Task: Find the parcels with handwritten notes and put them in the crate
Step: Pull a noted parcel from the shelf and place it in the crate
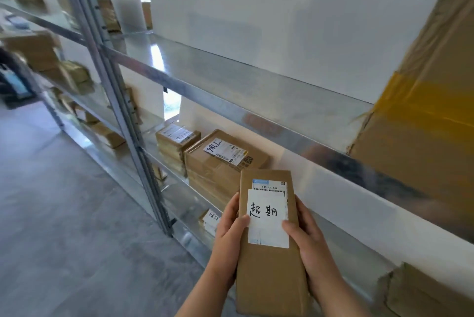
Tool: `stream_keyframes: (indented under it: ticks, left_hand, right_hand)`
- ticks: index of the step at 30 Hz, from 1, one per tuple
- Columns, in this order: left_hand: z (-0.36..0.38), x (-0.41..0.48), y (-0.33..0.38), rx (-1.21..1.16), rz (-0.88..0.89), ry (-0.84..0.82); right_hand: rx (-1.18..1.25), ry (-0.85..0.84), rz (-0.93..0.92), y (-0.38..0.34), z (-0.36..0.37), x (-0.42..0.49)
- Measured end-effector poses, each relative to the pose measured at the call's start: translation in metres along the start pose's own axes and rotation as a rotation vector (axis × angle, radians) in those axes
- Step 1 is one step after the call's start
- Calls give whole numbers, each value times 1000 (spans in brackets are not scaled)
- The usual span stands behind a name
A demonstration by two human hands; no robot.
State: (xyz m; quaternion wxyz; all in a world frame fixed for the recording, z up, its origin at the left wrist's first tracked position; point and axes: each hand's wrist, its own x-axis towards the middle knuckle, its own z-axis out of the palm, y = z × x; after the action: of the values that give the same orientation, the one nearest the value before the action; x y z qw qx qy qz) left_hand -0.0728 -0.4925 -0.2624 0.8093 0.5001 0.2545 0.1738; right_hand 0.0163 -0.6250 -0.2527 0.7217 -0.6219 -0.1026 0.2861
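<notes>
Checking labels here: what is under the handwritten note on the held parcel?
A printed shipping label, only its top strip with a barcode showing above the handwritten note; the rest is covered.

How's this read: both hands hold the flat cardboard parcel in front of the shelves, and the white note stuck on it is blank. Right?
One slip: the white note is not blank. The head view shows black handwritten characters on it. The rest stands: the left hand and right hand both hold the flat cardboard parcel in front of the shelves.
</notes>
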Motion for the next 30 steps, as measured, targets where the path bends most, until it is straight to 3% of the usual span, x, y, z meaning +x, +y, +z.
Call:
stream_keyframes:
  ticks: [14,21,30]
  left_hand:
    - [-139,-133,3,-160,242,546]
    - [-213,-262,5,-268,359,837]
    - [-275,-426,-19,-379,515,1197]
  right_hand:
    - [-99,-565,134,56,145,-50]
    - [-120,-790,304,95,240,-144]
    - [-289,-1150,395,145,331,-281]
